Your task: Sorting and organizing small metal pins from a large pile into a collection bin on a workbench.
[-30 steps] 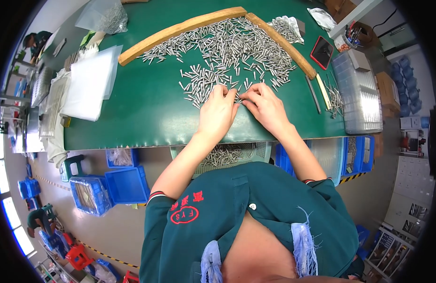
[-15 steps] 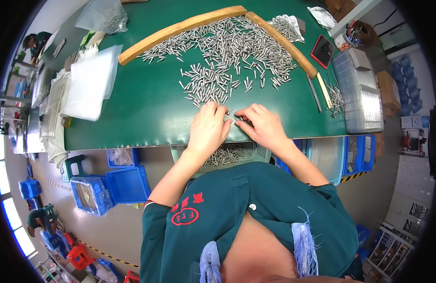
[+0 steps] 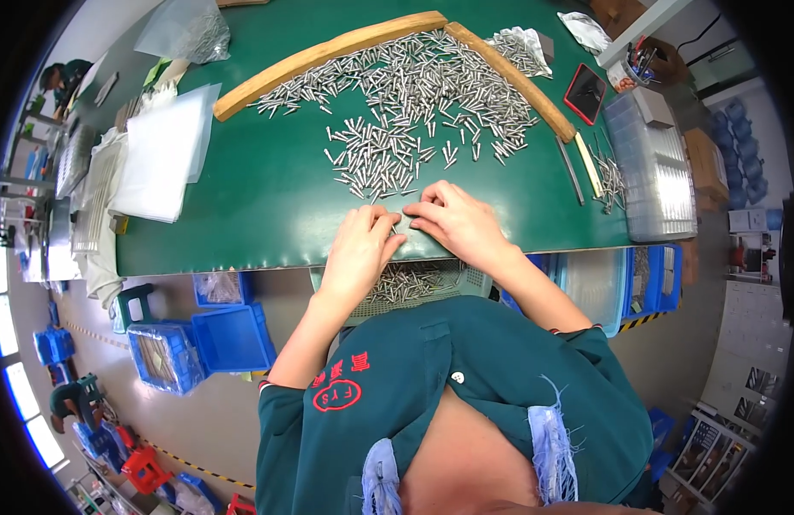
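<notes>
Several small silver metal pins lie spread over a green table, fenced at the back by two curved wooden strips. My left hand and my right hand rest side by side at the table's near edge. Their fingertips meet and curl over a small batch of pins just below the main pile. Under that edge, right below my hands, sits a grey mesh tray holding more pins.
A clear lidded plastic box stands at the right end, with loose pins and thin sticks beside it. White plastic sheets are stacked at the left. Blue crates sit on the floor.
Both hands have slid from the lower edge of the pin pile toward me, to the table's near edge, dragging a few pins along.
</notes>
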